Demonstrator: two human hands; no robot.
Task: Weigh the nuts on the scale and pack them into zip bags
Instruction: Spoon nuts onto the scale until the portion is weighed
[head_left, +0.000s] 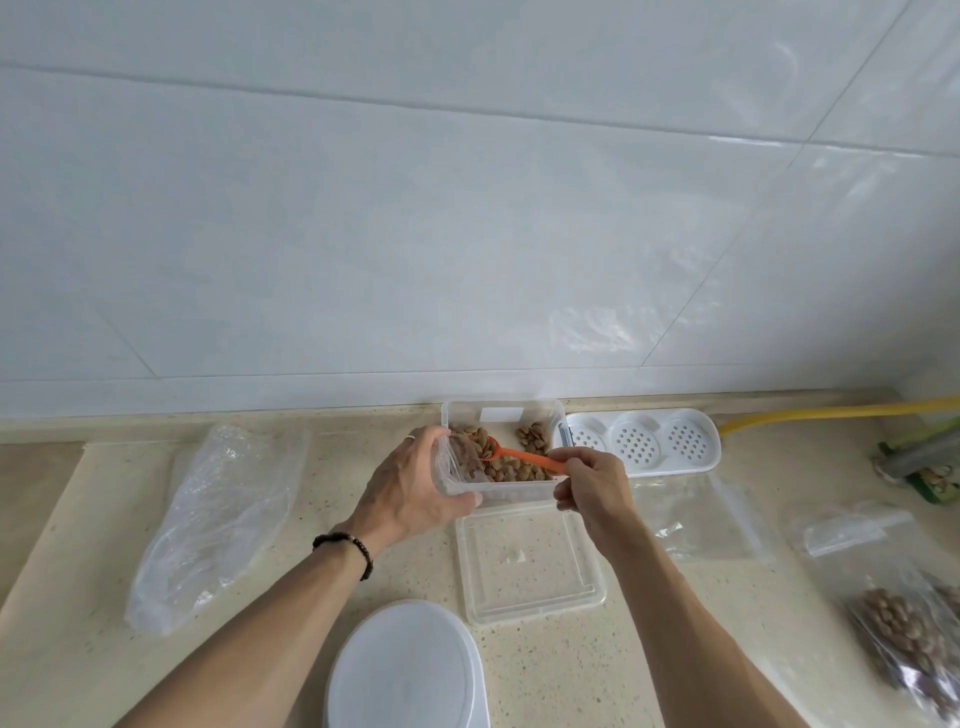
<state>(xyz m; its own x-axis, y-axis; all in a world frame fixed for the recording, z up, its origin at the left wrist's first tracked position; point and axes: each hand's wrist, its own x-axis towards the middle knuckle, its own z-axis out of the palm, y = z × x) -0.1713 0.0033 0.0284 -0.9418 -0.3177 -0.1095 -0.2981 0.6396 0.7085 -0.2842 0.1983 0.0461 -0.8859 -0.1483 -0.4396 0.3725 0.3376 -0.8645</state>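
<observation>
Both hands work at the clear box (501, 415): the left hand (415, 488) grips its near corner, the right hand (589, 480) pinches the orange scoop (519, 456) in the loose, light nuts (532, 437), likely spilling unless lifted level.

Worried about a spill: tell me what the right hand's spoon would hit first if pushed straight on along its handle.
Probably the nuts in the clear container, then the left hand holding the bag; depth is unclear.

Two bare forearms, no sleeves, dark beaded bracelet (344, 552) round the left wrist, pale ring (410, 438) on a left hand (410, 488) finger
</observation>
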